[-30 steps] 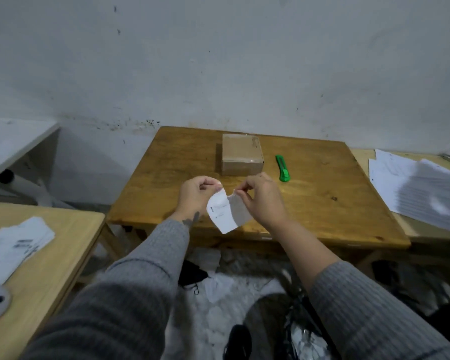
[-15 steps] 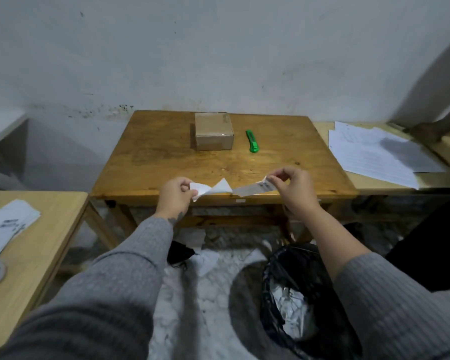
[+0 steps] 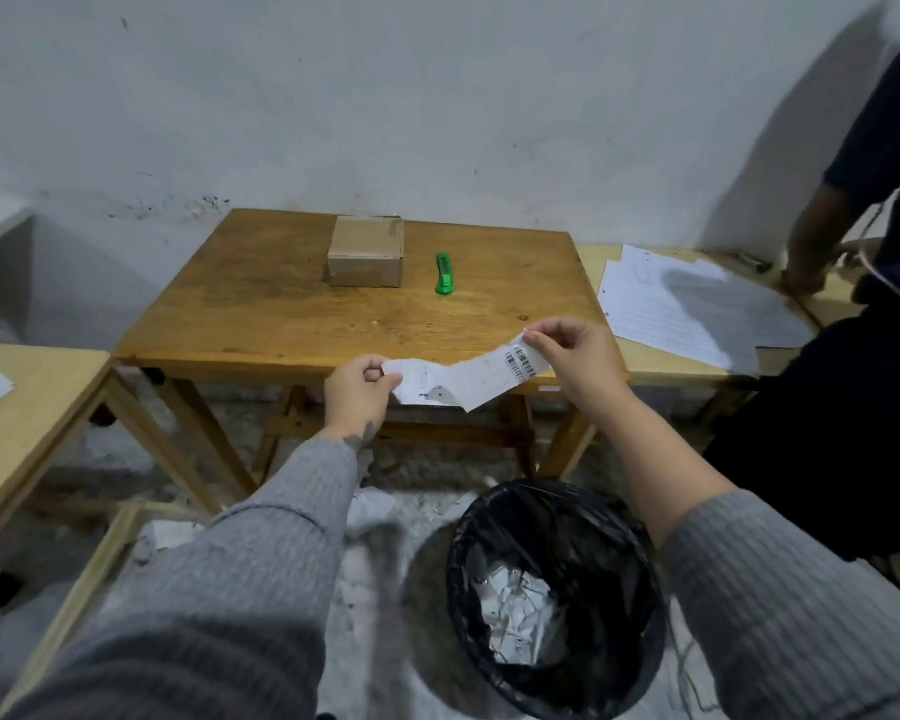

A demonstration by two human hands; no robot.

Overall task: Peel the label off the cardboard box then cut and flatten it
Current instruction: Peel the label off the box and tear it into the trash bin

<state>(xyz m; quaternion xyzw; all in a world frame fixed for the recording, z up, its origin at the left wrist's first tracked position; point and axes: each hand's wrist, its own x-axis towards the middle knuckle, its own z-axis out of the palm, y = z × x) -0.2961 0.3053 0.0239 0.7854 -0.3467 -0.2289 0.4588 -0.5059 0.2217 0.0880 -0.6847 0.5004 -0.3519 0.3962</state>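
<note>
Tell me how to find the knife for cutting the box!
Look at the middle wooden table against the wall. Near its back sits a brown box, and the knife lies just right of it, not touching. It is the only bright green thing there, small and thin.

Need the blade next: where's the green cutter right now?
In the head view the green cutter lies on the wooden table, just right of the cardboard box and apart from it, well beyond both hands.
</note>
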